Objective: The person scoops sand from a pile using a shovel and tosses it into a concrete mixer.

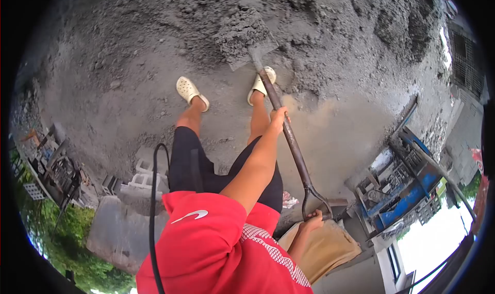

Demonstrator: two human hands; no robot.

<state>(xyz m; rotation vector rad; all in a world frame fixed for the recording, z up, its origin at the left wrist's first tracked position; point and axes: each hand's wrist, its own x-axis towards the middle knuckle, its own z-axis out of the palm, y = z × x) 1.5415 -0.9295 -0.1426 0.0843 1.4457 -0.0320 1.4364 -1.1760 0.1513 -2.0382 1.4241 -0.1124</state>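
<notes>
A shovel (295,148) with a brown shaft runs from beside my body out over the ground. My left hand (279,118) is wrapped round the middle of the shaft. At the near end, my right hand (313,221) is closed on the handle grip, below the fork where the shaft splits. The flat blade (267,47) carries a heap of damp grey sand-like mix (242,32). Part of the blade's pale metal shows at its near edge. Whether the blade touches the ground, I cannot tell.
Loose grey material (361,31) spreads ahead of my cream clogs (188,90). Concrete blocks (142,182) lie at left. A blue metal machine or frame (402,203) stands at right. A tan sack (322,247) lies by my right arm. A black cable (153,216) hangs at my left.
</notes>
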